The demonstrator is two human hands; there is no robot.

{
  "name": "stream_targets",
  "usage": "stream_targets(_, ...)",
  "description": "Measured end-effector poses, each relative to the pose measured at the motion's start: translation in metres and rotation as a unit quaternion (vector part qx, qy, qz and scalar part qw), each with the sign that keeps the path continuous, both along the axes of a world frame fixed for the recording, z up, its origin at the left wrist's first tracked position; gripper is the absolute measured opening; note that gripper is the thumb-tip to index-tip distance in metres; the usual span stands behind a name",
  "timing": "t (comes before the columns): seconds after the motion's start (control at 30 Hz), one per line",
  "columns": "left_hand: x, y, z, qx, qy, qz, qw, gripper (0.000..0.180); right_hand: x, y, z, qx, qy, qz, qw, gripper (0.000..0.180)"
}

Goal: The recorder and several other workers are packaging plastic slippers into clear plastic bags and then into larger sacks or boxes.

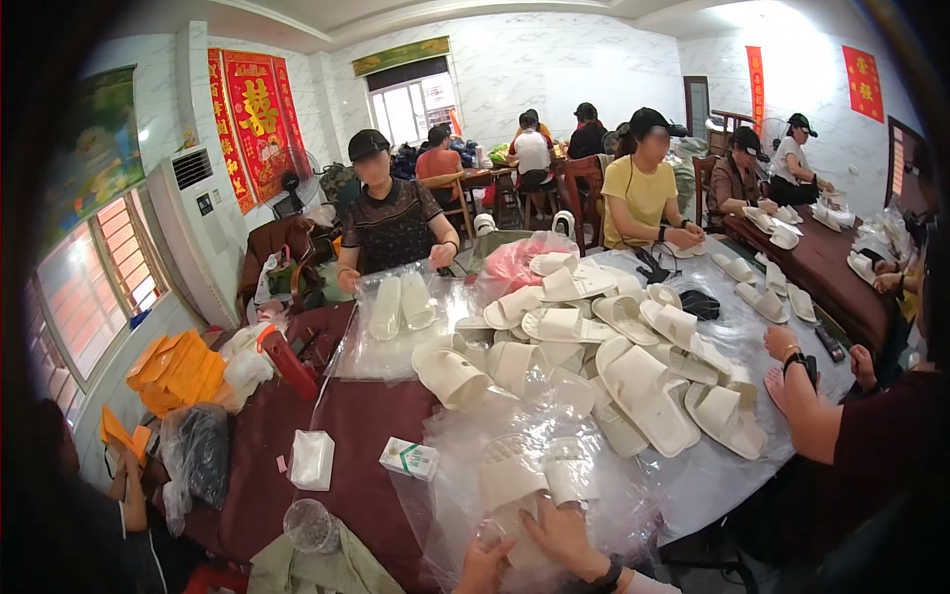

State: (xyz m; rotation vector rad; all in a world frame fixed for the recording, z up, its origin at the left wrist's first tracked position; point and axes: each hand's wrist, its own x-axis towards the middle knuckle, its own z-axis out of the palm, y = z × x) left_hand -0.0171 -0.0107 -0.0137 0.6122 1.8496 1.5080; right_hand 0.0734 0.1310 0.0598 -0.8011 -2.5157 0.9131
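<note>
Our L grip (487, 562) & R grip (559, 540) are at the near end of a slipper pair (513, 482) w/ clear plastic (435, 525) around it; can't tell if either's clenched. Fwd of us, just beyond the pair: slipper pile (643, 396). Fwd-L of our grips: green-white box (410, 458), then tissue pack (313, 460), both on brown tabletop (371, 421). Far fwd-L: 2nd pair (401, 305).

Reference point: the pair of white open-toed slippers (512, 480) amid clear plastic film (445, 510). A heap of white slippers (633, 371) lies at one o'clock. At nine o'clock, on maroon cloth (366, 416), lies a white-and-green rectangular box (409, 459); beyond it, a white rectangular pack (312, 460).
</note>
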Motion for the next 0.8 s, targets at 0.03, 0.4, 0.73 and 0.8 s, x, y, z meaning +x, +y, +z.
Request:
stream_targets(0.03,0.003,-0.005,0.005,0.015,0.017,-0.039,0.999,0.036,-0.002,0.001,0.005,0.037,-0.029,-0.008,0.999,0.054)
stream_targets(0.4,0.001,0.004,-0.003,0.159,-0.385,0.088,0.905,0.041,-0.012,0.02,-0.029,0.056,-0.034,0.058,0.996,0.052)
stream_targets(0.73,0.014,0.002,0.014,0.204,-0.248,0.026,0.947,0.028,0.02,0.006,-0.049,0.256,0.149,0.119,0.948,0.056)
stream_targets(0.8,0.012,0.001,0.018,0.162,-0.135,0.012,0.977,0.026,0.018,-0.001,-0.045,0.174,0.054,0.14,0.973,0.056)
